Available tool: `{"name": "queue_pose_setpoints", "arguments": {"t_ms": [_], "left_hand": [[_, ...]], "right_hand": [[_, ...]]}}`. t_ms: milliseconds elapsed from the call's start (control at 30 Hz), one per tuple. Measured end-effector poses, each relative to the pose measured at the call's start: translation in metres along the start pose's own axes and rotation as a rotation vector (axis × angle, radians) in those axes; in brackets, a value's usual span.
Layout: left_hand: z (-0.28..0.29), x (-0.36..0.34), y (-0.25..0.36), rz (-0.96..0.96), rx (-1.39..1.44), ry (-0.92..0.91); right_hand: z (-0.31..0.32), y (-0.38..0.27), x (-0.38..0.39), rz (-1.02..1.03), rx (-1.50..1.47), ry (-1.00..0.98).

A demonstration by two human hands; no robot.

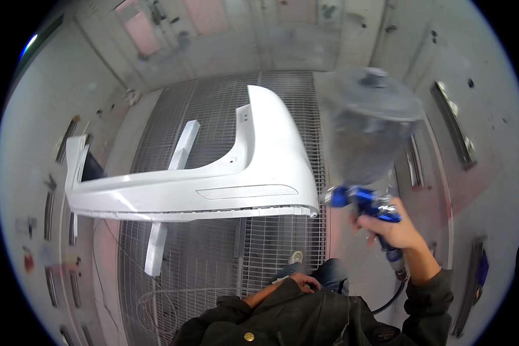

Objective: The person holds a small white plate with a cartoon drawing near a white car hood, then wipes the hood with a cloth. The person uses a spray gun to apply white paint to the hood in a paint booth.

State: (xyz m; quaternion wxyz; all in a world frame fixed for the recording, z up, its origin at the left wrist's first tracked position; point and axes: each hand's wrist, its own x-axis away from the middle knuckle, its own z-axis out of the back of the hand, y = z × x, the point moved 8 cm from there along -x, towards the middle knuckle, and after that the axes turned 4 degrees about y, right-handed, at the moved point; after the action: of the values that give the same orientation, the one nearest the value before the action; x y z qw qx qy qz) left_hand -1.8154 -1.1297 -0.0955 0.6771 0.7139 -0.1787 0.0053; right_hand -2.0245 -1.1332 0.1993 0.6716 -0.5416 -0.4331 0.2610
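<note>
Gripping the blue spray gun, my right hand reaches forward, right of the white bumper; my left hand sits low, fingers curled; whether it holds anything, I cannot tell.

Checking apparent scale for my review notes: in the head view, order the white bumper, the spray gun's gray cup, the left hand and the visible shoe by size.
1. White bumper
2. Gray cup, motion-blurred, probably enlarged by nearness
3. Left hand
4. Shoe, only partly visible
</note>
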Motion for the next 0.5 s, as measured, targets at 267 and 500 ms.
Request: {"name": "queue_pose_setpoints", "arguments": {"t_ms": [267, 500], "left_hand": [[0.013, -0.083, 0.011, 0.022, 0.129, 0.410], [0.009, -0.194, 0.028, 0.008, 0.161, 0.840]], "right_hand": [[-0.104, -0.015, -0.085, -0.128, 0.184, -1.032], [-0.023, -0.039, -0.241, 0.055, 0.558, -0.824]]}}
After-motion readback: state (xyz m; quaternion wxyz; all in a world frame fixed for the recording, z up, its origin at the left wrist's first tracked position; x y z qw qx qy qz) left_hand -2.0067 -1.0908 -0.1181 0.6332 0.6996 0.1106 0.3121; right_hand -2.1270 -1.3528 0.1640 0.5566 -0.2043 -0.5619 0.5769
